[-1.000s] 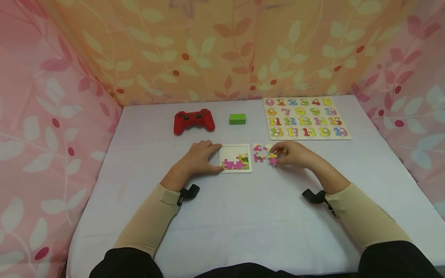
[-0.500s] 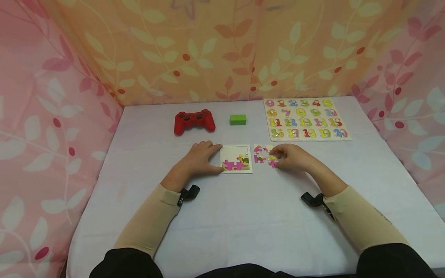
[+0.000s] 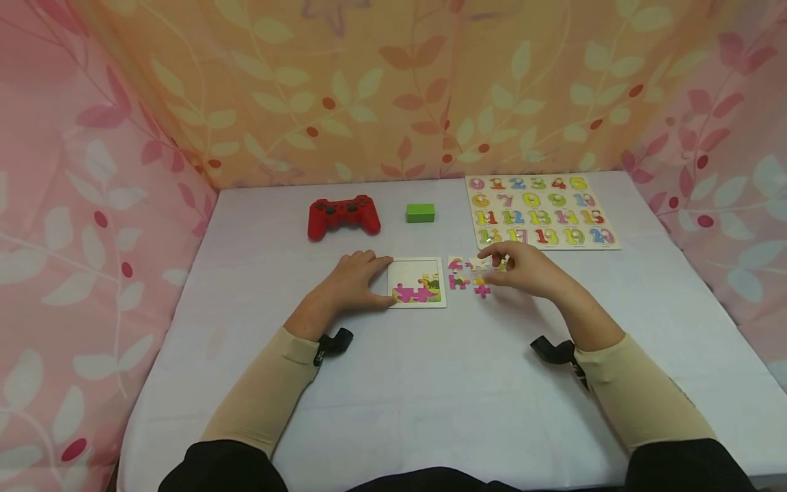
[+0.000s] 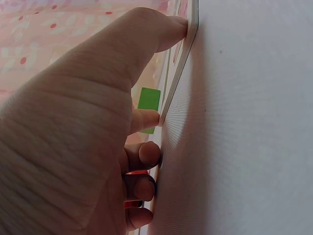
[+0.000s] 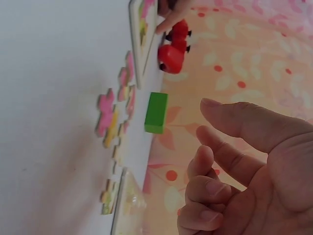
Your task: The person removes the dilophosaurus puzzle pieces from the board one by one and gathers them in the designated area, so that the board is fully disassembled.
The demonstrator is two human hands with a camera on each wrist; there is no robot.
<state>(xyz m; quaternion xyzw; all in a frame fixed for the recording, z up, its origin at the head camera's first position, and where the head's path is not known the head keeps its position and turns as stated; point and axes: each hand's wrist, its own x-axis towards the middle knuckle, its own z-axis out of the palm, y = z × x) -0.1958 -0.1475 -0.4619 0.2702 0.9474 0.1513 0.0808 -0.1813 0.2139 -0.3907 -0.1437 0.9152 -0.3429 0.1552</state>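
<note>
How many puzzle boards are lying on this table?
2. One is a small, squarish, white-framed jigsaw board, touched by the left hand; the other is a large, cream, rectangular number board at the far right of the white cloth-covered table. No others show.

My right hand (image 3: 522, 270), right of centre in the head view, pinched a pink-and-yellow jigsaw piece (image 3: 482, 291) a second ago; now I have let it go and it lies free on the surface (image 3: 430, 383). My thumb and index finger have parted, and I've drawn upward in the frame, so my knuckles now overlap the bottom edge of the number puzzle board (image 3: 590, 247).
</note>
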